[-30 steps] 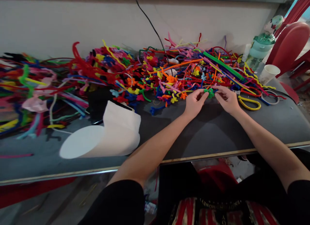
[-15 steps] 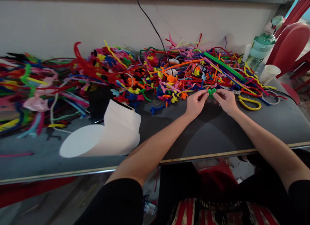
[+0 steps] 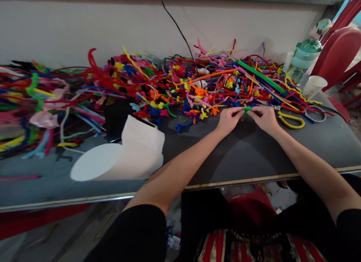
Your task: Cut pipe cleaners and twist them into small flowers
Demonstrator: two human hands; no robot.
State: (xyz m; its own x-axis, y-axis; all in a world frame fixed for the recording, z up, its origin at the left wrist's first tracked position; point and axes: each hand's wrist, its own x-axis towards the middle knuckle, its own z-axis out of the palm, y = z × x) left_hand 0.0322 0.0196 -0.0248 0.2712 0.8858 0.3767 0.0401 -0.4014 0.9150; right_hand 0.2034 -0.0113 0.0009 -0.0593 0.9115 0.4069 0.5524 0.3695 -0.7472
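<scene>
Between my two hands is a small green pipe-cleaner flower (image 3: 247, 111), held just above the dark table (image 3: 225, 160). My left hand (image 3: 229, 119) pinches its left side between thumb and finger. On its other side, my right hand (image 3: 264, 117) pinches it the same way. The flower's petals show between the fingertips, while its lower part is hidden. Right behind the hands lies a heap of bent pipe cleaners and flowers (image 3: 200, 92) in many colours. A yellow pipe-cleaner loop (image 3: 291, 121) lies to the right of my right hand.
A white paper roll (image 3: 132, 156) lies near the front edge at left. At right stand a paper cup (image 3: 314, 87) and a green-tinted clear bottle (image 3: 306, 53). A black cable (image 3: 177, 27) hangs down into the heap. Red chairs (image 3: 340, 53) stand beyond the right end.
Both hands have lowered slightly with the green flower. It has turned between the fingertips: rounded loops showed before, and now a flatter petal shape is seen.
</scene>
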